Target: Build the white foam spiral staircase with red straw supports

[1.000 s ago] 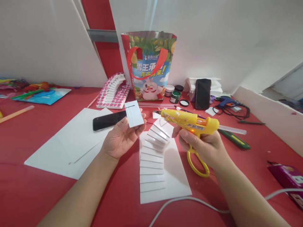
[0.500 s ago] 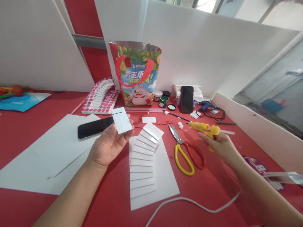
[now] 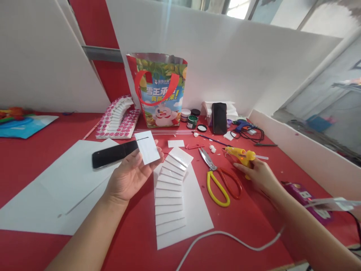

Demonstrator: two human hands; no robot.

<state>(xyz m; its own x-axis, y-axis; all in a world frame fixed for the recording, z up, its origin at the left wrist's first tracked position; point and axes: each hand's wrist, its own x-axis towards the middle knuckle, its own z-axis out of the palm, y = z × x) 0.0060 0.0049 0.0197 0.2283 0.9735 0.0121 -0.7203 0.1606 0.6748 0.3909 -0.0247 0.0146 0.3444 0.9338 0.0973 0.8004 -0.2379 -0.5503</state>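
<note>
My left hand [image 3: 132, 173] holds a small white card [image 3: 147, 147] between thumb and fingers; a dark line runs near the card's top edge. On the right, my right hand [image 3: 261, 174] is around the handle of a yellow hot glue gun [image 3: 239, 153], low over the red table, its nozzle pointing left. The fingers behind the handle are partly hidden. Between my hands, a curved fan of overlapping white cards [image 3: 169, 197] lies on a white sheet [image 3: 199, 214]. Scissors [image 3: 216, 169] with one yellow and one red handle lie left of the glue gun.
A black phone [image 3: 113, 155] rests on white paper [image 3: 36, 188] at left. Behind stand a printed bag [image 3: 162, 90], a pink-patterned card fan [image 3: 117, 118], paint jars [image 3: 192, 121] and another dark phone [image 3: 219, 118]. A white cable [image 3: 220, 233] crosses the front.
My right hand has lowered slightly with the glue gun, and its thumb has shifted. The card in my left hand has moved slightly right and down. The view has shifted a little.
</note>
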